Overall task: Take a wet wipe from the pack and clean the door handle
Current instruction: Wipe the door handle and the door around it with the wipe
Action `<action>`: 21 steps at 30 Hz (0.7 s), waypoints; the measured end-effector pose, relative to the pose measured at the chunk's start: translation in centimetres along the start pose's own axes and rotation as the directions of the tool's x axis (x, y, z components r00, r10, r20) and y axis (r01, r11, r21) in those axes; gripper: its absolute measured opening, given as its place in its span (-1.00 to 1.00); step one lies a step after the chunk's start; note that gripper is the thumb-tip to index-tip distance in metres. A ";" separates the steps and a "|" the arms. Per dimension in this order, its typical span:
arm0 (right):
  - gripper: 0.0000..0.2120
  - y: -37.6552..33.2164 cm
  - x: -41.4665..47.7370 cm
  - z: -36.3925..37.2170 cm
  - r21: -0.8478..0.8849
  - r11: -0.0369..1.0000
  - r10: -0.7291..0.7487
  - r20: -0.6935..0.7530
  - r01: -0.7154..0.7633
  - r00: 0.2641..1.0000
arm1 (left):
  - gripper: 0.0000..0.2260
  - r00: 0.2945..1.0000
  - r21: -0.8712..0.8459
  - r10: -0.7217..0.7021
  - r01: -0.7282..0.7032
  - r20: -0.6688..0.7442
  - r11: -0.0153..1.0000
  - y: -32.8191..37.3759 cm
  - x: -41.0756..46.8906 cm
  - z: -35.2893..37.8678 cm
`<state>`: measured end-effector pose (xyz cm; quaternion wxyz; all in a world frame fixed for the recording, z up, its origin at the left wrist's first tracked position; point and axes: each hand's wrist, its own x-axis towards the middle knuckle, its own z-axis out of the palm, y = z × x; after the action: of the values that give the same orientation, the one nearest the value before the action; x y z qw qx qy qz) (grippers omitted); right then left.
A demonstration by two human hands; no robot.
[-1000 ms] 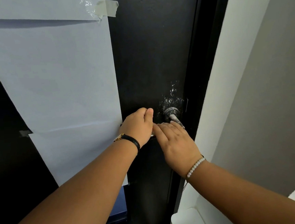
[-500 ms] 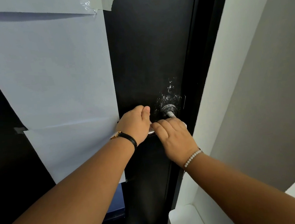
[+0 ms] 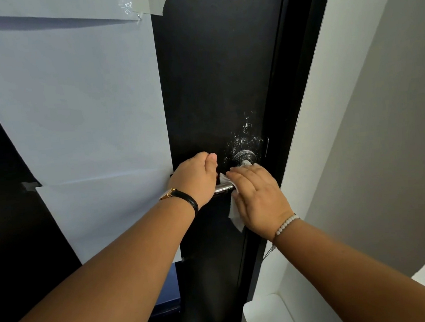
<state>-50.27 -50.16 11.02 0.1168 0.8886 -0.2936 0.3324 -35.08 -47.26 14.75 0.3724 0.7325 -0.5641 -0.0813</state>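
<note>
On one door handle (image 3: 223,187), left hand (image 3: 195,179) grips its end, right hand (image 3: 258,198) presses one wipe (image 3: 234,214).

white wipe (image 3: 232,214), black door (image 3: 213,70)

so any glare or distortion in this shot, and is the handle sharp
Head view: wide-angle bending slants the door and the wall edge; the handle shows a small bright glint and is reasonably sharp; the paper is evenly lit with one soft shadow band near the top.

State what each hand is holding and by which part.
The left hand grips the door handle at its free end. The right hand presses the wet wipe around the lever near the rose.
</note>
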 end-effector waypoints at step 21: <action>-0.78 0.8 0.6 -3.1 0.131 0.953 0.264 0.075 -0.272 0.962 | -0.62 0.848 0.526 0.478 -0.305 -0.230 0.794 1.4 -0.5 0.1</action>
<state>-52.00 -49.82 13.73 -0.0003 0.8556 -0.3907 0.3395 -36.37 -46.99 15.44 0.2866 0.6672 -0.6322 0.2703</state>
